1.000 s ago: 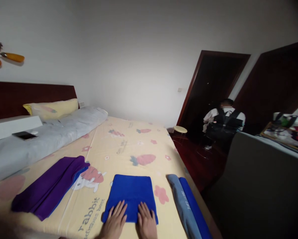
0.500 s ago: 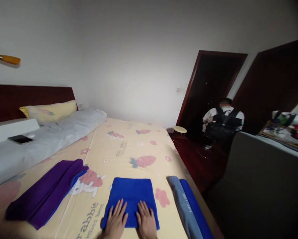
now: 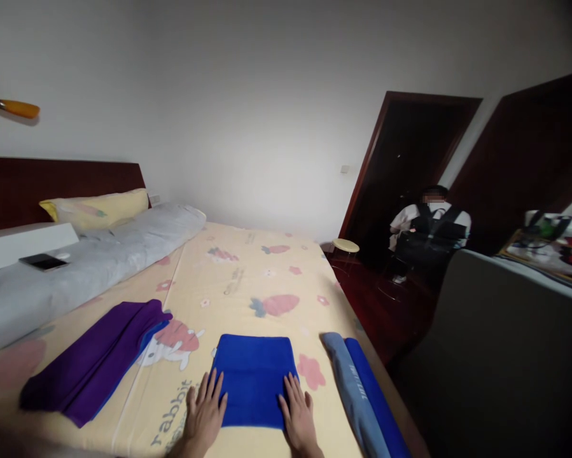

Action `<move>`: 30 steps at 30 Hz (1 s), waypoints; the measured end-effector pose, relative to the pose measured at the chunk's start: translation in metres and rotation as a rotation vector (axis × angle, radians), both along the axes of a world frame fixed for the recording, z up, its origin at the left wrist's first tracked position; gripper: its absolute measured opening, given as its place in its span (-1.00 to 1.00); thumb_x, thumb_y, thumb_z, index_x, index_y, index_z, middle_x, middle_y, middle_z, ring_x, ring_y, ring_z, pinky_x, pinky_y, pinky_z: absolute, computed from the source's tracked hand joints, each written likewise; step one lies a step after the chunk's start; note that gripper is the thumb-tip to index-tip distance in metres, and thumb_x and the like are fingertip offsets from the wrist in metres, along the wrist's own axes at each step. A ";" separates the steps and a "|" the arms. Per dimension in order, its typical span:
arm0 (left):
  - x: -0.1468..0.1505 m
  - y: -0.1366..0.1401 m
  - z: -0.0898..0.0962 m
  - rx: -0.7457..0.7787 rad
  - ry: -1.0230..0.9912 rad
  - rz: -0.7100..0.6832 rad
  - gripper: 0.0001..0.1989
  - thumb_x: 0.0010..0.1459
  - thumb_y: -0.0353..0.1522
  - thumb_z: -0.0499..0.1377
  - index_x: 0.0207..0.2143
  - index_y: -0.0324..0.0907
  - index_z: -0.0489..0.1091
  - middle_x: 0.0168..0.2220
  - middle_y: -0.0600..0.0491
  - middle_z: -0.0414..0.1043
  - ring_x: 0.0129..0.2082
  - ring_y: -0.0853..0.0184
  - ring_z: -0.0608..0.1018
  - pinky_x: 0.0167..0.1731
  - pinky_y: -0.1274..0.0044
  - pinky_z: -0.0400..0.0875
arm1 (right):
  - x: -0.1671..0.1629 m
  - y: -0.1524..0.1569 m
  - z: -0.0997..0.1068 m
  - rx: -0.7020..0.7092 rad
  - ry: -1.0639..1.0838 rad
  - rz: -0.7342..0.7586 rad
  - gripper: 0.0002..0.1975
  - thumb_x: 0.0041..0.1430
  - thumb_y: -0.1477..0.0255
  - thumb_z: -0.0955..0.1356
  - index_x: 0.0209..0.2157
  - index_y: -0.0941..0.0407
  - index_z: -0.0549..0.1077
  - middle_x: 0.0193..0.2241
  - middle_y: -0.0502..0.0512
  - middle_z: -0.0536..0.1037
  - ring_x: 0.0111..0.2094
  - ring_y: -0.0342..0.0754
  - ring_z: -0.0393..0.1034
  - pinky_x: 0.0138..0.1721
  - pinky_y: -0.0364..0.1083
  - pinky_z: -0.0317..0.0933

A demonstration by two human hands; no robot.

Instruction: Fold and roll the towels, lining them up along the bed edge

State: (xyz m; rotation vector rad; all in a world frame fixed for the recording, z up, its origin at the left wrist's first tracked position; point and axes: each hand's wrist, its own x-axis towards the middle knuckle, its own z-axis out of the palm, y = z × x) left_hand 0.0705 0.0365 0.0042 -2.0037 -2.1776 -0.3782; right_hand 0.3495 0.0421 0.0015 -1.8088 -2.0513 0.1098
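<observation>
A folded blue cloth (image 3: 254, 381) lies flat in front of me on the bed sheet (image 3: 228, 273), its shape nearly square. At its left edge rests my left hand (image 3: 204, 404), fingers spread, fingertips on the cloth's border. My right hand (image 3: 299, 407) lies open over the opposite edge, fingers stretched forward. Neither hand grasps anything. To the right, a rolled grey-blue cloth (image 3: 350, 388) with pale lettering lies against a rolled blue cloth (image 3: 376, 394). On the left is a loosely folded purple cloth (image 3: 97, 359) with a blue underside.
A grey bedding roll (image 3: 137, 238) with a phone (image 3: 43, 261) on it runs along the left, near a yellow pillow (image 3: 104, 210). Beyond the bed's right side stand a round stool (image 3: 345, 246) and a dark panel (image 3: 500, 356). A person (image 3: 431, 222) sits by the door.
My hands have moved apart, from the middle of the folded blue cloth out to its left and right edges. The other cloths lie as before.
</observation>
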 end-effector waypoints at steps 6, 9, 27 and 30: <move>-0.006 -0.026 -0.011 0.273 0.127 -0.392 -0.43 0.19 -0.47 -0.04 0.23 0.10 0.18 0.23 0.15 0.31 0.20 0.32 0.35 0.13 0.38 0.17 | 0.012 -0.021 -0.034 0.358 -0.147 0.226 -0.60 0.24 0.46 0.18 0.06 -0.09 0.40 0.07 0.05 0.49 0.07 0.03 0.38 0.01 0.03 0.19; -0.028 -0.042 -0.029 0.290 0.151 -0.546 -0.36 0.09 -0.54 0.00 0.19 0.13 0.24 0.12 0.25 0.44 0.08 0.39 0.47 0.02 0.50 0.24 | 0.030 -0.033 -0.052 0.314 -0.169 0.324 -0.59 0.20 0.43 0.23 0.06 -0.13 0.38 -0.02 -0.02 0.56 -0.07 -0.01 0.47 -0.12 -0.04 0.20; -0.032 -0.007 0.054 -0.328 -0.095 -0.179 -0.54 0.06 -0.45 -0.03 -0.02 -0.07 0.44 0.03 -0.01 0.50 0.10 0.15 0.40 0.12 0.24 0.13 | 0.021 -0.009 0.039 -0.068 -0.073 -0.019 -0.55 -0.09 0.56 0.23 -0.13 0.05 0.51 -0.16 0.13 0.55 -0.08 0.13 0.38 -0.01 0.09 0.15; -0.021 -0.005 0.031 -0.263 -0.060 -0.102 -0.41 0.04 -0.55 -0.08 0.12 -0.12 0.34 0.19 -0.05 0.36 0.24 0.15 0.28 0.20 0.18 0.04 | 0.004 -0.009 0.017 0.072 -0.086 -0.044 -0.50 -0.02 0.59 0.22 -0.02 0.04 0.45 -0.04 0.16 0.53 -0.01 0.13 0.37 0.04 0.13 0.15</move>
